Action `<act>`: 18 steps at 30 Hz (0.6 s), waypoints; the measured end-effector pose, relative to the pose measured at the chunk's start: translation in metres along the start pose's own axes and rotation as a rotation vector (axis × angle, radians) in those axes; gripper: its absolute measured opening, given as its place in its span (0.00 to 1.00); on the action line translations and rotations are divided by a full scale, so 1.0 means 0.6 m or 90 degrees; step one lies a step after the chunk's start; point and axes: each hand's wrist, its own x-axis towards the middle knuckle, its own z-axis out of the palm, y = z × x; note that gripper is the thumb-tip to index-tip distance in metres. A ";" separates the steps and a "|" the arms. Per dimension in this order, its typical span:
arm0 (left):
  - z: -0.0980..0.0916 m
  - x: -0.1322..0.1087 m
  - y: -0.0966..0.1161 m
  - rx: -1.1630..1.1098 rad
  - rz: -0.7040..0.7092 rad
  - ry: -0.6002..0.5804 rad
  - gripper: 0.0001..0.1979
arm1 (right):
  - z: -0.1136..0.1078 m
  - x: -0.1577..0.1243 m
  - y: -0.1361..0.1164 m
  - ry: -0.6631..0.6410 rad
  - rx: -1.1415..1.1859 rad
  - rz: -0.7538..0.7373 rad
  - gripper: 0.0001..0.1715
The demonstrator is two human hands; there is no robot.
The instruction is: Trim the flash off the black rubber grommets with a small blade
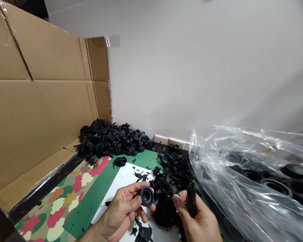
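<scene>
My left hand [123, 210] grips a black rubber bellows boot [146, 196] by its side, with the round open end facing me. My right hand [198, 218] closes around a slim black handle [192, 201], probably a cutting tool, though its tip is hidden. Between my hands rises a heap of black rubber trimmings [174, 171], and the fingers of my right hand are close to it. Some of these scraps lie on a white sheet [126, 178] under my hands.
A large pile of black rubber boots [111, 139] stands against a cardboard sheet [40, 101] and the white wall [192, 67]. On the right, a clear plastic bag [242, 168] holds black rubber rings. A green patterned mat [91, 191] covers the work surface.
</scene>
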 end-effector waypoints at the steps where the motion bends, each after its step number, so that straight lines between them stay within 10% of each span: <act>1: -0.001 0.001 -0.001 -0.001 -0.001 0.005 0.16 | 0.000 -0.001 -0.004 -0.010 -0.011 0.009 0.27; 18: -0.003 0.000 -0.003 -0.004 -0.012 0.017 0.18 | 0.026 -0.023 -0.027 0.062 0.050 -0.023 0.21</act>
